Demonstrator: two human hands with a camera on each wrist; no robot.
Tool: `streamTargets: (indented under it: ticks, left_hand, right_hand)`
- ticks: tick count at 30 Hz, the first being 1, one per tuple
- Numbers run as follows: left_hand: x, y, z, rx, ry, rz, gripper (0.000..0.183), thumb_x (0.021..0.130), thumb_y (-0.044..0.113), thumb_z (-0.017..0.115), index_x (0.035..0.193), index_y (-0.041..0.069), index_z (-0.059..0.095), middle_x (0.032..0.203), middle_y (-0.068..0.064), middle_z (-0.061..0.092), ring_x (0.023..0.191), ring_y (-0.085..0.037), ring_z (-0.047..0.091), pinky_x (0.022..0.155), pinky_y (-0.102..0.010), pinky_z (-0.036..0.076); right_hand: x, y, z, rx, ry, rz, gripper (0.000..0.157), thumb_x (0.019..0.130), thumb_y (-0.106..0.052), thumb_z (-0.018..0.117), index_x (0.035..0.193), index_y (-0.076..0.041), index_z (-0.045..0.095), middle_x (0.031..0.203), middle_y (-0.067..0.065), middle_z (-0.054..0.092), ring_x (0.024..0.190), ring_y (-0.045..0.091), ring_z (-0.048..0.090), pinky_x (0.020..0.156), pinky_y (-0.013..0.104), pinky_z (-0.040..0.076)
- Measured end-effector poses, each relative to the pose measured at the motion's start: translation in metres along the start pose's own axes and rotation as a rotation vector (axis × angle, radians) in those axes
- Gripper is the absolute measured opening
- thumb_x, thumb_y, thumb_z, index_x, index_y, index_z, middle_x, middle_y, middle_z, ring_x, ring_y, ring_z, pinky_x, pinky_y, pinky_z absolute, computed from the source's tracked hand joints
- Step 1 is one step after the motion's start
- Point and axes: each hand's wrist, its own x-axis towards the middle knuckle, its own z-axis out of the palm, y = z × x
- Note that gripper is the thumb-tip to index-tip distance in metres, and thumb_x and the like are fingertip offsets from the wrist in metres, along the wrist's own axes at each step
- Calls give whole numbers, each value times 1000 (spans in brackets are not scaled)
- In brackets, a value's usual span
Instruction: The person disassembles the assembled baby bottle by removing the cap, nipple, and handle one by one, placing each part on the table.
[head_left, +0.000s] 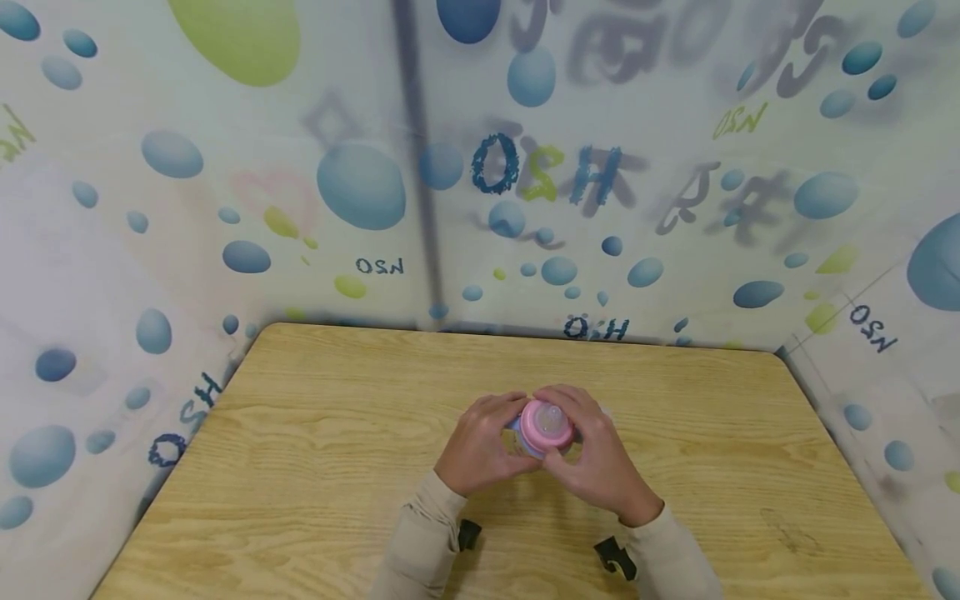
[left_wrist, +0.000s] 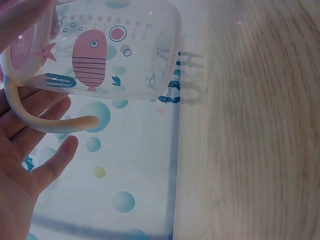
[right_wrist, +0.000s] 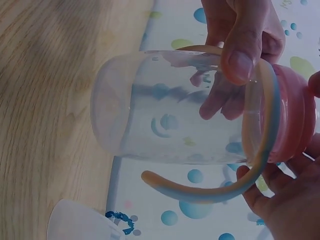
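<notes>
A clear baby bottle with a pink screw collar [head_left: 528,427] and a translucent teat [head_left: 552,418] stands between both hands above the table. Its body [right_wrist: 175,107] shows a printed pink fish [left_wrist: 90,60], and a curved yellow-blue handle [right_wrist: 200,194] hangs from its neck. From the left side my left hand [head_left: 477,443] grips the bottle near the neck, its thumb [right_wrist: 240,65] by the handle ring. My right hand [head_left: 600,457] holds the pink collar from the other side, fingers curled round it. The bottle's base is close over the wood.
A translucent cap [right_wrist: 80,222] stands on the wooden table [head_left: 315,433] near my right hand. White walls [head_left: 360,317] printed with blue and green bubbles enclose the back and both sides. Black pieces [head_left: 617,557] sit at both wrists.
</notes>
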Motion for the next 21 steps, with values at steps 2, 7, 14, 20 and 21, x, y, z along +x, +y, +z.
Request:
streamTargets:
  ticks: [2, 7, 14, 20, 21]
  left_hand:
    - [0, 0, 0, 6, -1, 0, 69, 68, 32, 93, 124, 2, 67, 122, -13, 68, 113, -25, 65, 102, -44, 48]
    - [0, 0, 0, 7, 2, -12, 68, 70, 35, 91, 124, 2, 67, 124, -13, 68, 113, -25, 65, 102, -44, 49]
    - [0, 1, -2, 17, 42, -38, 68, 72, 40, 90, 124, 3, 67, 125, -14, 67, 113, -26, 65, 97, -44, 52]
    - [0, 0, -2, 32, 76, -50, 68, 70, 43, 90, 122, 4, 69, 123, -16, 68, 113, -28, 65, 94, -46, 54]
    - [-1, 0, -2, 31, 79, -49, 68, 70, 43, 89, 122, 4, 69, 123, -16, 68, 112, -28, 65, 94, -46, 54]
  right_hand:
    - [-1, 1, 0, 3, 7, 2, 60, 74, 4, 66, 134, -4, 57, 133, 8, 55, 111, 23, 54, 79, 32, 59]
    - [-2, 1, 3, -30, 60, 10, 64, 79, -2, 73, 139, -10, 53, 137, 6, 54, 119, 24, 49, 92, 45, 52]
    - [1, -7, 10, -217, 250, 72, 73, 75, -27, 86, 138, -8, 54, 127, 9, 62, 120, 29, 52, 103, 62, 31]
    - [1, -12, 18, -373, 371, 156, 69, 69, -42, 89, 122, -4, 65, 108, 10, 65, 99, 29, 60, 94, 60, 41]
    - [1, -11, 19, -387, 382, 165, 69, 69, -44, 89, 120, -4, 67, 106, 10, 65, 98, 29, 60, 93, 59, 42]
